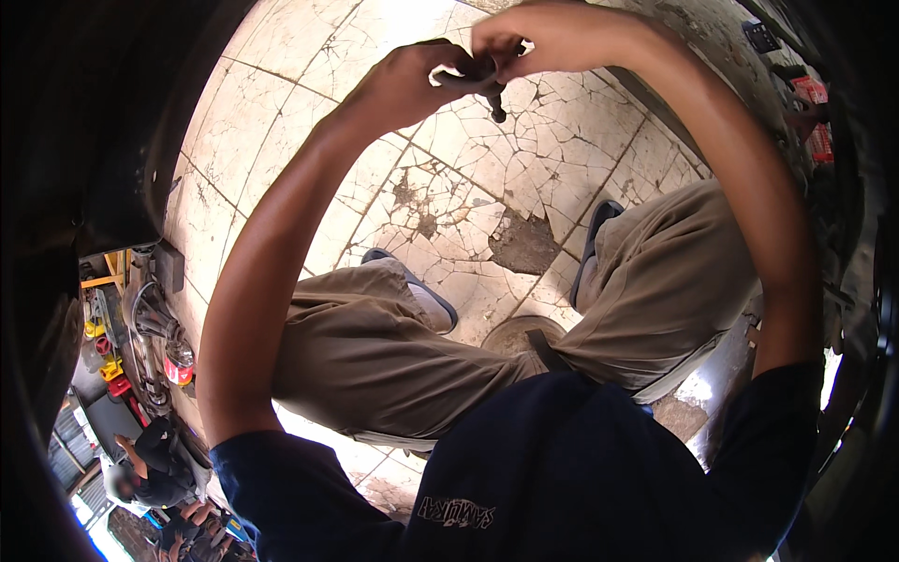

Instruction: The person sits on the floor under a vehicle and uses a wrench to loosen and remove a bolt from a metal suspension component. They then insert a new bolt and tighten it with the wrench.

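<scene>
Both arms reach out over a cracked, pale tiled floor. My left hand and my right hand meet near the top of the view, both gripping a small dark metal part with a short stem that points down. A pale strip curls around the part between the fingers. Below the arms are my khaki trousers, grey slip-on shoes and a dark blue shirt.
A broken patch shows in the floor between the feet. A motorcycle with red parts stands at the left edge, and another person crouches at lower left. Red boxes lie at upper right. Dark bodywork frames both sides.
</scene>
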### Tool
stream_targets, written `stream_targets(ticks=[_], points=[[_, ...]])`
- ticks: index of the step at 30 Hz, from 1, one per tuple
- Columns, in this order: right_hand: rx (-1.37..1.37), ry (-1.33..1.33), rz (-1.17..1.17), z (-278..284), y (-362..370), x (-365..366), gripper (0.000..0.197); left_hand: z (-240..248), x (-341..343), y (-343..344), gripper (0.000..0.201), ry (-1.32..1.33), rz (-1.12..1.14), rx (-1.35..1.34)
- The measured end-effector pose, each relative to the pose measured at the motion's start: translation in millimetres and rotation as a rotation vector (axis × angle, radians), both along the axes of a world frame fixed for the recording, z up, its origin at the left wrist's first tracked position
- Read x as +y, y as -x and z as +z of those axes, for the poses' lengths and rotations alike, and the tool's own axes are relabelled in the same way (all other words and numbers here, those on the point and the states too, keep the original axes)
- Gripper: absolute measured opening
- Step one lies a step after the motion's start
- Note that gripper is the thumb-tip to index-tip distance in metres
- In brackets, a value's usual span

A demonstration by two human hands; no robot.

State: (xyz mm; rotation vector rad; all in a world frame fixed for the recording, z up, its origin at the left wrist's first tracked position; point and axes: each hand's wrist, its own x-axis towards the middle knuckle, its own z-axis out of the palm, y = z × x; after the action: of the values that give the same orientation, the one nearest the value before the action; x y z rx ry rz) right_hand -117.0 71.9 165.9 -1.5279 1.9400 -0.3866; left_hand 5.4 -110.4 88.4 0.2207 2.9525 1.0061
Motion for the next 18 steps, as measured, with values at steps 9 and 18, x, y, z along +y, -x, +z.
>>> stream_targets(ticks=[9, 18], points=[[0.161, 0.072, 0.091, -23.6, 4.8, -1.2, 0.023, 3.8, 3.8, -8.5, 0.03, 0.285, -0.014, 0.177], [0.439, 0.14, 0.092, -33.2, -10.8, -0.9, 0.017, -6.7, 3.9, -11.2, 0.046, 0.128, -0.045, 0.094]])
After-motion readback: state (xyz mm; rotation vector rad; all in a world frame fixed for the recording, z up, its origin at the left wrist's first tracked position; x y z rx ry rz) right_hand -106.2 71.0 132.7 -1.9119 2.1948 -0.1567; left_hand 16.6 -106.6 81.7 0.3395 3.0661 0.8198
